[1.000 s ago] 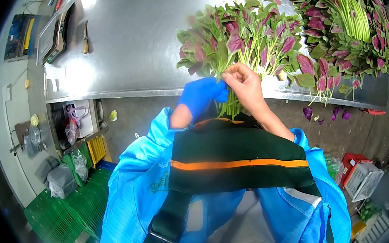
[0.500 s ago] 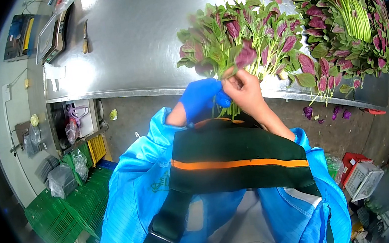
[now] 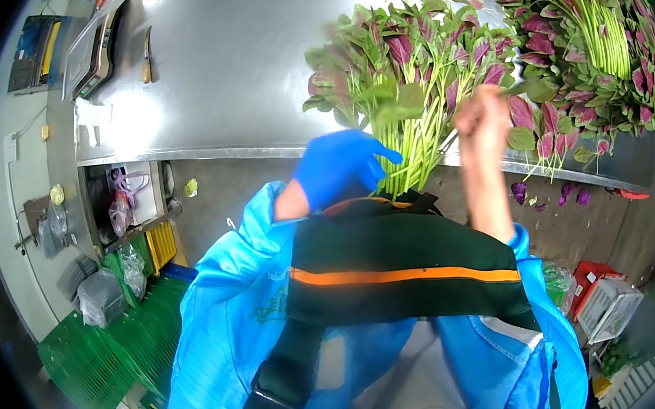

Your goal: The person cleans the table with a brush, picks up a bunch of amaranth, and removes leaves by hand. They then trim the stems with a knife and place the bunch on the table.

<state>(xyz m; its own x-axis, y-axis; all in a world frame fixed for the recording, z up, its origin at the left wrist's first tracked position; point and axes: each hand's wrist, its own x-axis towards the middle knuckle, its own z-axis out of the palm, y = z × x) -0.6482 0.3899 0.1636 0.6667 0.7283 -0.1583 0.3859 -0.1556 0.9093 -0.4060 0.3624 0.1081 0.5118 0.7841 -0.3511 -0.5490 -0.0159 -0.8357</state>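
My left hand [image 3: 343, 167], in a blue glove, has its thumb and fingers around the lower stems of a bunch of red-and-green amaranth [image 3: 400, 126]. The stem ends hang past the table's front edge. My bare right hand [image 3: 483, 116] is closed and blurred by motion, just right of that bunch. A dark green amaranth leaf [image 3: 523, 88] sticks out from its fingertips, also smeared. More loose amaranth lies behind the bunch on the metal table [image 3: 230, 77]. Some single leafy sprigs [image 3: 547, 128] rest at the edge to the right.
A large heap of amaranth [image 3: 606, 39] stands at the table's right. A knife [image 3: 147, 59] and a scale [image 3: 98, 57] lie at the left. Green crates [image 3: 116, 345] stand on the floor at left, a white basket [image 3: 610, 309] at right. Purple scraps [image 3: 565, 190] litter the floor.
My right hand has moved right, away from my left hand and the stems it was pinching, with a leaf at its fingertips. My left hand stays by the bunch, whose stems now show more.
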